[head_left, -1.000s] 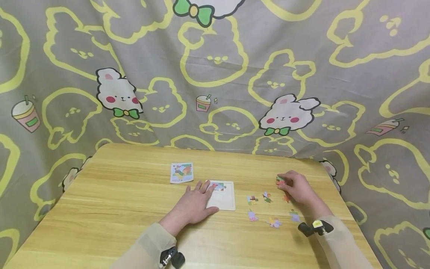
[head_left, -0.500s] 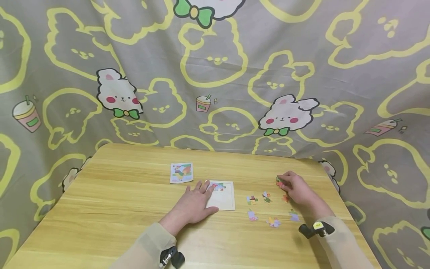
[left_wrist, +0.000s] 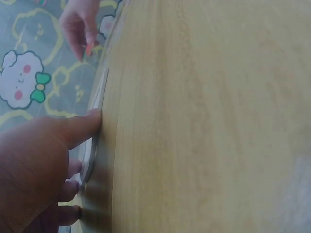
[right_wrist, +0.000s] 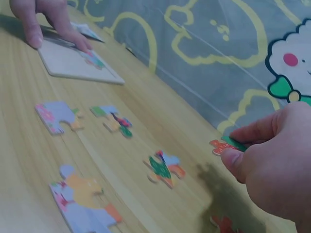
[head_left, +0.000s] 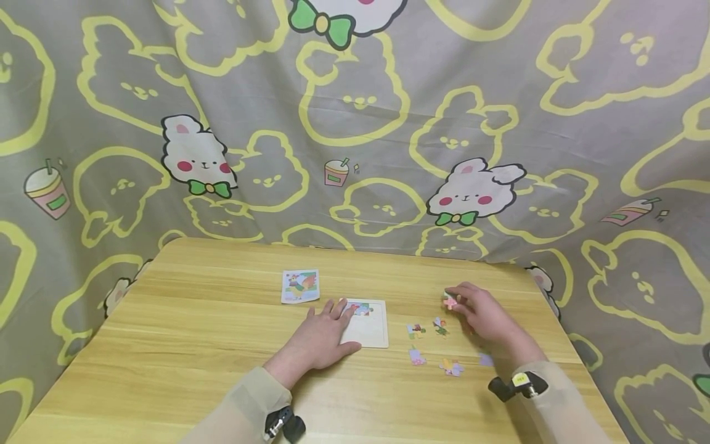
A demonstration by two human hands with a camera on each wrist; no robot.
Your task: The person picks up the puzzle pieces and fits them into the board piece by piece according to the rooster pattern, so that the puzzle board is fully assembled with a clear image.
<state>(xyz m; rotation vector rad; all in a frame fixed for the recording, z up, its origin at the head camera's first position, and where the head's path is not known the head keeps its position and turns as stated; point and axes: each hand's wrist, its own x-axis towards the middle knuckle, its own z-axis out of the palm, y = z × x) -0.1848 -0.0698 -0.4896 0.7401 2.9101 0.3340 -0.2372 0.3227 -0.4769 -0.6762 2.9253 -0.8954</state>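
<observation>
My right hand pinches a red and green jigsaw piece between thumb and index finger, held above the table as its shadow lies below. My left hand rests spread on the left side of a white puzzle tray, thumb at the near edge. Some joined pieces lie along the tray's far side, partly hidden by the fingers. Between tray and right hand lie several loose pieces, among them a green-feathered one and a yellow and lilac one. A red piece lies beneath the right hand.
A card with a rooster picture lies behind the left hand. The wooden table ends at a grey curtain with cartoon prints. Dark wrist cameras are strapped to both sleeves.
My right hand has moved a little to the left, carrying the red and green jigsaw piece. The left hand stays on the tray.
</observation>
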